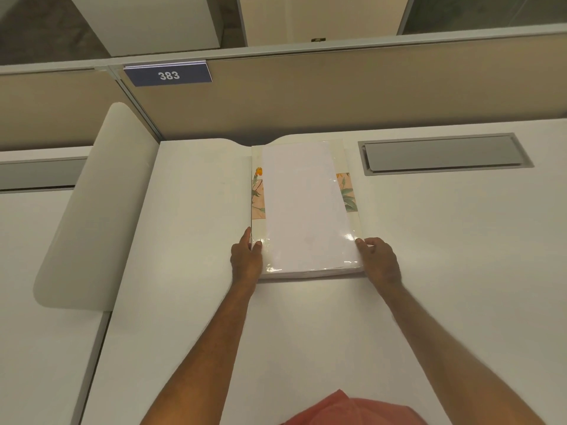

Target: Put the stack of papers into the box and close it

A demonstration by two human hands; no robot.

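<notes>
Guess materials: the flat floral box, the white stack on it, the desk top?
Floral box: likely printed card under glossy film, judging by the glare streaks near both hands. Stack of papers: matte white paper, sheet edges visible at the near end. Desk: smooth white laminate, probably; soft sheen, no grain.

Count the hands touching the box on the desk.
2. The left hand holds the box at its near left corner; the right hand rests against its near right corner. Fingers beneath may be hidden.
</notes>
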